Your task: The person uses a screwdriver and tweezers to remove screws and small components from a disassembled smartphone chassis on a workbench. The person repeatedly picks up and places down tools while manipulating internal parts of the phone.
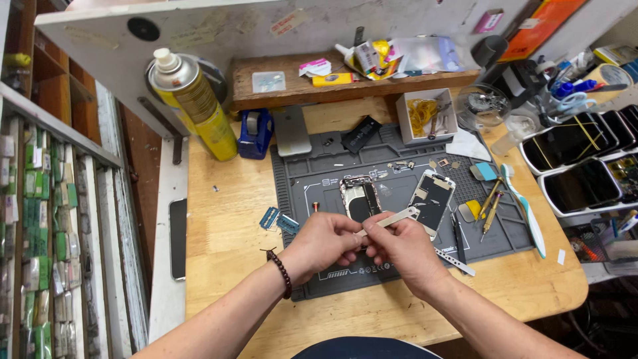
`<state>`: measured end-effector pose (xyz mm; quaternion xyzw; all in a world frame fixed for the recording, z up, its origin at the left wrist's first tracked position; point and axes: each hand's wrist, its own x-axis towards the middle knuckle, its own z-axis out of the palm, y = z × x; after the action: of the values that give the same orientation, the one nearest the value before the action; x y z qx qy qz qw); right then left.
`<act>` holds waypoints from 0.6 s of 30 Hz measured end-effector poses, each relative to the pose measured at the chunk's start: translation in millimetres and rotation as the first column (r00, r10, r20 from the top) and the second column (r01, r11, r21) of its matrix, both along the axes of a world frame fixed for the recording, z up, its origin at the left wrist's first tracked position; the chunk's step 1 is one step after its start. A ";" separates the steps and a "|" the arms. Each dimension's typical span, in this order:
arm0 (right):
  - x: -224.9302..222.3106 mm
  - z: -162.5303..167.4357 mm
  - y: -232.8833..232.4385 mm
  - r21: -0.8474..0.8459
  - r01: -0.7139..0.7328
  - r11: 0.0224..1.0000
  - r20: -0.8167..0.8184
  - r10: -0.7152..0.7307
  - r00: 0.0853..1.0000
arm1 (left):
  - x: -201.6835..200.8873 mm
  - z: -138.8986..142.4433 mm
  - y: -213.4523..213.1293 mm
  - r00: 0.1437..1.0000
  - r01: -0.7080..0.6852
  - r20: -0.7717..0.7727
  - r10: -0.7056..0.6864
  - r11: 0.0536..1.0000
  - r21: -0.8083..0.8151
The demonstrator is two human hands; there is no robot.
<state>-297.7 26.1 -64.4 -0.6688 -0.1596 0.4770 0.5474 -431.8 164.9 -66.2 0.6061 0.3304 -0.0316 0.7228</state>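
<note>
Hands meet over the ribbed grey mat (312,174): left hand (323,240) and right hand (401,244) both pinch a flat white spudger (393,218) above the opened phone (359,197).

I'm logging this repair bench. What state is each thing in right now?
Left hand: closed on one end of the white flat tool.
Right hand: pinching the same tool.
White flat tool: held above the grey mat.
Phone body: opened, lying flat.
Screen panel: detached, flat beside it.
Spray can: upright, capped.
White box: open, holding yellow bands.
</note>
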 end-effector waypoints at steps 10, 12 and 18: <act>-0.3 -18.4 21.4 -0.196 0.229 0.954 0.374 -0.143 0.916 | -101.3 -18.3 88.2 0.894 0.322 -0.405 -0.192 0.904 0.283; -6.3 -20.3 28.3 -0.300 0.190 0.935 0.638 0.049 0.769 | -112.6 -12.9 104.5 0.863 0.392 -0.459 -0.211 0.852 0.346; -22.3 -9.8 46.3 -0.543 0.195 0.817 0.754 0.372 0.542 | -120.1 7.6 114.8 0.860 0.423 -0.473 -0.190 0.783 0.456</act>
<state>-320.0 72.4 -74.2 -0.9338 -0.2859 0.1528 0.1513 -551.9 279.7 -58.6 0.8127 0.3610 -0.1798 0.4206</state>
